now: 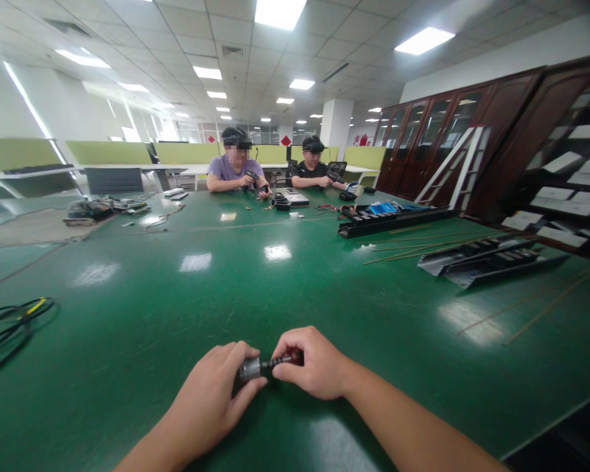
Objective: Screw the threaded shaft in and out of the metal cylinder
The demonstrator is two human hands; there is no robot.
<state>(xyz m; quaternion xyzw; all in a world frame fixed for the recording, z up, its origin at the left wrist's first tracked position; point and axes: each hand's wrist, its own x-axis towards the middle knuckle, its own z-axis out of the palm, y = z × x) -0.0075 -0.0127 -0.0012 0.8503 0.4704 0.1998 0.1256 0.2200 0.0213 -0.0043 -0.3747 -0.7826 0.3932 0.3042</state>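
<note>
- The silver cylinder [250,370] lies near the front edge of the desk [216,288], on its side between the two hands; whether it touches the green surface is unclear.
- A slim, ridged metal shaft [281,360] points at the cylinder's right end, roughly in line with it; the blur hides whether the two are joined.
- The left hand [215,392] has its fingers closed around the cylinder, thumb on the near side and the others over the far side.
- The right hand [313,364] pinches the shaft between thumb and index finger, its other fingers curled in.
- Well to the left, a loose coil of black cable [25,320] with a yellow tag lies at the desk's edge.
- To the right are grey metal channels [467,278], with thin rods [398,254] beside them.
- Farther back, a long black channel [393,221] lies near a blue packet [383,208].
- At the far side sit two people, one in a purple shirt [221,172] and one in a black shirt [302,172], each holding a dark tool.
- Beyond, a stepladder [465,167] stands before dark wooden cabinets [504,124].
</note>
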